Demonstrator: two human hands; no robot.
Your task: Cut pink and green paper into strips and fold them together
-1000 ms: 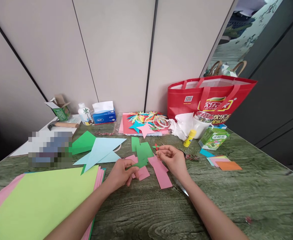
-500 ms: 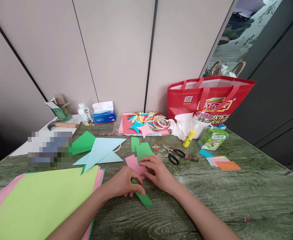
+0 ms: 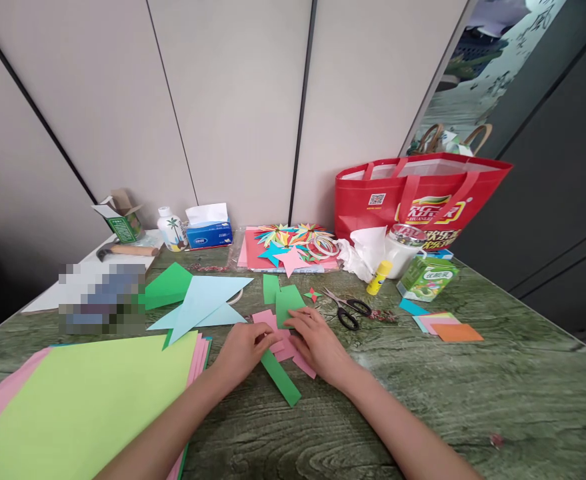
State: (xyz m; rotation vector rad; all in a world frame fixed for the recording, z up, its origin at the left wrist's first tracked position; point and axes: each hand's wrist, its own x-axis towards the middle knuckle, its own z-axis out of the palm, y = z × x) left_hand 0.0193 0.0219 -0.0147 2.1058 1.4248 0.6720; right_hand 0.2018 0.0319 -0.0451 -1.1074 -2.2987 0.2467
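Observation:
My left hand (image 3: 245,350) is closed, thumb and forefinger pinched at the edge of a pink paper piece (image 3: 285,348). Close below those fingertips lies a narrow green paper strip (image 3: 283,381), its upper end beside the hand. My right hand (image 3: 320,347) rests with fingers apart over the papers, its fingertips on a green paper rectangle (image 3: 289,301). Another pink piece (image 3: 305,365) sticks out under its thumb side. Just beyond are a smaller green piece (image 3: 271,288), a tiny red-and-green paper star (image 3: 313,294) and black-handled scissors (image 3: 347,313).
Light blue paper shapes (image 3: 207,303) and a large paper stack (image 3: 97,393) lie at left. Behind stand a tissue pack (image 3: 209,233), folded paper stars (image 3: 293,257), a glue stick (image 3: 379,277), a green carton (image 3: 429,279) and a red bag (image 3: 373,207). Small coloured cards (image 3: 457,332) lie right.
My left hand has let go of the green strip, which now lies on the table, and moved up to the pink paper. More pink paper shows, spread toward the lower right.

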